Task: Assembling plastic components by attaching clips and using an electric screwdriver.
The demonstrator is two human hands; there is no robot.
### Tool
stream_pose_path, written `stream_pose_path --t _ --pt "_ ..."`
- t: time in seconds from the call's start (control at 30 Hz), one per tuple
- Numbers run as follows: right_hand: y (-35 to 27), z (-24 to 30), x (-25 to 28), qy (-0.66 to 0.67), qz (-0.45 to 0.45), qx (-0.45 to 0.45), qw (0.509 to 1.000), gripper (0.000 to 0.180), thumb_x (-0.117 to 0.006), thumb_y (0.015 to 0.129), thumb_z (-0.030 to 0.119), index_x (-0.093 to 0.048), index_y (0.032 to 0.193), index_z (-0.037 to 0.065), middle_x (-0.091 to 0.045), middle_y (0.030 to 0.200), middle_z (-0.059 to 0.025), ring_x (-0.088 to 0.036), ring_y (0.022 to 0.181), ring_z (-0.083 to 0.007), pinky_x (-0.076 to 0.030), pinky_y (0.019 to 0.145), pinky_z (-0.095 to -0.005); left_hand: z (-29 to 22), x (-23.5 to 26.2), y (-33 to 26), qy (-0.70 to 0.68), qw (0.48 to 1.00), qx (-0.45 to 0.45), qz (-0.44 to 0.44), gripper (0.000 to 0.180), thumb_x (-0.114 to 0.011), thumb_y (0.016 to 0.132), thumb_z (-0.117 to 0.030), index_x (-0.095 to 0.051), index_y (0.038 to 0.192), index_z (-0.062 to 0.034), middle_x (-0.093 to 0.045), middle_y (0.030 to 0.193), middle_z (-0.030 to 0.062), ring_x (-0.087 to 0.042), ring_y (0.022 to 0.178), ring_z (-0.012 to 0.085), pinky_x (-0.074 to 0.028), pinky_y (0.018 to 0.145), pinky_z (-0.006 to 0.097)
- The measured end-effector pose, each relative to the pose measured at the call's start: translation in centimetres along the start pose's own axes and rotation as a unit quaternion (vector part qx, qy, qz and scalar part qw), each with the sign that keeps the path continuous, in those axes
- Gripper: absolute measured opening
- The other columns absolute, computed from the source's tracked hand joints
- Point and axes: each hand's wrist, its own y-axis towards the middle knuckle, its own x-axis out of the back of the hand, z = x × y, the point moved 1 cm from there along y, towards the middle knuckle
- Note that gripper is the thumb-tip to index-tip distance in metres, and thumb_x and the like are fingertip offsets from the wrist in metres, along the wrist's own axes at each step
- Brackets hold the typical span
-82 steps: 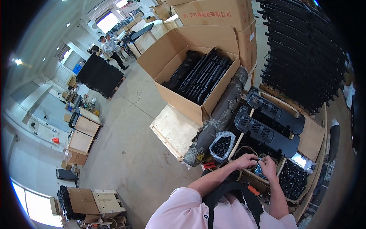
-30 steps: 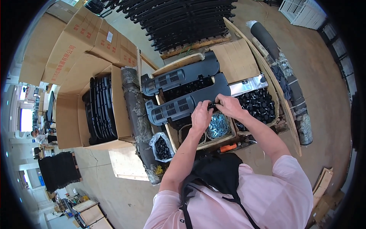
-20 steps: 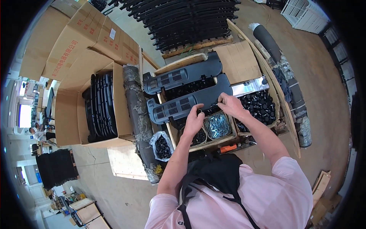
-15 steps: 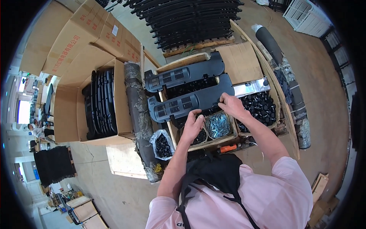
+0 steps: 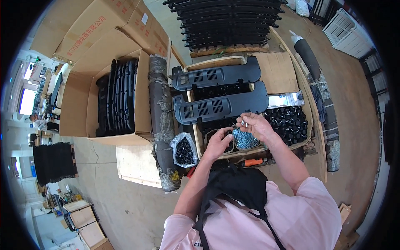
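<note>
Black plastic panels [image 5: 221, 107] lie across the wooden crate [image 5: 306, 89] in front of you, two of them side by side with their vented ends to your left, resting on the crate's rims so the bins underneath stay open to your reach. Your right hand [image 5: 256, 126] is raised just over the near edge of the closer panel, fingers pinched together on what looks like a few small silvery screws, though they are too small to be sure of. Directly below it sits the heap of bluish-silver screws [image 5: 245, 139] in its round tub, just beside the bin of black knobs [image 5: 289, 122] on your right.

Your left hand [image 5: 217, 144] is lower, curled over the rim of the neighbouring tub of dark parts; whether it is gripping anything or only resting there you cannot tell from this angle. A clear bag of black bits [image 5: 183, 151] stands outside the crate on your left, leaning against the long wrapped roll [image 5: 160, 112]. Beyond that, an open cardboard box [image 5: 79, 104] holds more black panels on edge, and a stack of them [image 5: 227, 21] sits on a pallet past the crate. An orange-handled tool [image 5: 254, 162] lies along the crate's near edge, close to your body.
</note>
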Motion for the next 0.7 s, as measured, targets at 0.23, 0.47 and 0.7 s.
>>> stream_pose_path --t 0.23,0.47,0.7 --pt "1.0 -3.2 -2.6 -0.038 0.005 0.018 0.999 0.013 -0.070 0.104 0.021 -0.065 0.109 0.010 -0.069 0.099 -0.0013 -0.062 0.078 -0.0115 -0.046 0.068 -0.0249 1.0 1.5 -0.6 0.100 0.993 -0.045 -0.032 0.038 -0.066 0.104 -0.016 -0.061 0.138 -0.0013 -0.071 0.104 0.0041 -0.060 0.081 0.0073 -0.052 0.070 0.024" --pt "1.1 -4.3 -4.9 -0.135 -0.011 0.082 0.987 0.016 -0.077 0.098 0.019 -0.067 0.101 0.007 -0.061 0.084 0.0035 -0.050 0.069 -0.0056 -0.039 0.062 -0.0217 1.3 1.9 -0.9 0.141 0.981 -0.098 -0.086 0.041 -0.072 0.100 -0.019 -0.059 0.134 0.0012 -0.072 0.108 0.0115 -0.064 0.084 0.0117 -0.055 0.073 0.029" --pt "0.9 -4.0 -5.2 -0.203 -0.009 0.104 0.974 0.016 -0.076 0.097 0.013 -0.070 0.103 0.000 -0.066 0.086 -0.0005 -0.055 0.071 -0.0067 -0.044 0.063 -0.0241 1.2 2.3 -0.8 0.150 0.974 -0.139 -0.098 0.033 -0.074 0.099 -0.017 -0.063 0.125 0.0000 -0.072 0.103 0.0079 -0.065 0.087 0.0121 -0.055 0.077 0.029"
